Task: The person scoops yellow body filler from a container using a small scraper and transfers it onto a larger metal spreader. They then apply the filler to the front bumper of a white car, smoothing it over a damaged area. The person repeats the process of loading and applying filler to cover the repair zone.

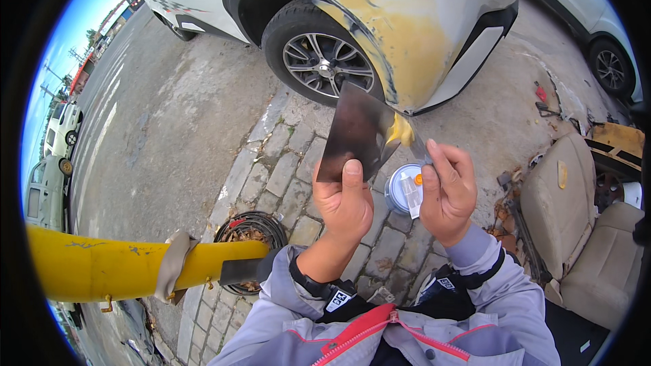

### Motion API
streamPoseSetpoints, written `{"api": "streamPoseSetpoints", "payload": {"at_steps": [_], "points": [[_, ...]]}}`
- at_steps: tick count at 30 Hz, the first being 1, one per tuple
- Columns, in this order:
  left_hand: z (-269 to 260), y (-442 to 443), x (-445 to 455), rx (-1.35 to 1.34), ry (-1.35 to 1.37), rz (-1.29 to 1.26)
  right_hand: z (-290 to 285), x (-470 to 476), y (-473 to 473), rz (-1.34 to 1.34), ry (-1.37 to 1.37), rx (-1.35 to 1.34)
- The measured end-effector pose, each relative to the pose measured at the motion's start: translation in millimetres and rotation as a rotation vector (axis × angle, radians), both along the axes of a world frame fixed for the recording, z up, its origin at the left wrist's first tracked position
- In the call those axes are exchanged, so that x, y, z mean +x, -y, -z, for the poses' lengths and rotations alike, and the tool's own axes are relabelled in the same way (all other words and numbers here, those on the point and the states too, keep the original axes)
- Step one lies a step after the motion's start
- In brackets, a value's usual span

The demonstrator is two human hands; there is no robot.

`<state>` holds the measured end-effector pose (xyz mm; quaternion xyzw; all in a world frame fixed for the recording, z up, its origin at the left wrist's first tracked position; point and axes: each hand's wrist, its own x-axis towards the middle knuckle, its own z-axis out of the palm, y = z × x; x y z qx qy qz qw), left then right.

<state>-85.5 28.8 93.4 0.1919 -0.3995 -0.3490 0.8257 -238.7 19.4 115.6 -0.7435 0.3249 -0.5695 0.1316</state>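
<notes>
My left hand grips a dark, flat rectangular plate by its lower edge, thumb on its face. Yellow body filler lies at the plate's right edge, where a thin spreader blade meets it. My right hand pinches that spreader between thumb and fingers. Beneath the hands, a round can stands on the paving, with a clear tube and an orange cap on its lid. Ahead, a white car's corner panel bears spread yellow filler around the wheel arch.
A yellow pole crosses the lower left, above a coiled black hose with dry leaves. Beige car seats lie at the right. The car's wheel is just ahead; another car stands at the upper right.
</notes>
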Motion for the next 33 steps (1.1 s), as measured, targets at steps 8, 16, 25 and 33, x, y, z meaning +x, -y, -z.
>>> {"api": "streamPoseSetpoints", "payload": {"at_steps": [8,16,25,33], "points": [[-11.4,7.8,21.4,0.004,-0.010,-0.076,2.1,2.8,-1.6,-0.063,-0.070,0.058],[-15.5,12.1,29.5,0.556,-0.265,0.277,-12.6,-12.3,23.8,-0.364,0.664,0.476],[-12.5,9.7,15.9,0.221,-0.207,0.006,0.2,-9.1,13.5,0.055,-0.028,0.123],[-6.4,5.6,11.0,0.051,-0.055,-0.056,2.7,6.1,-3.4,-0.098,-0.086,0.049]]}}
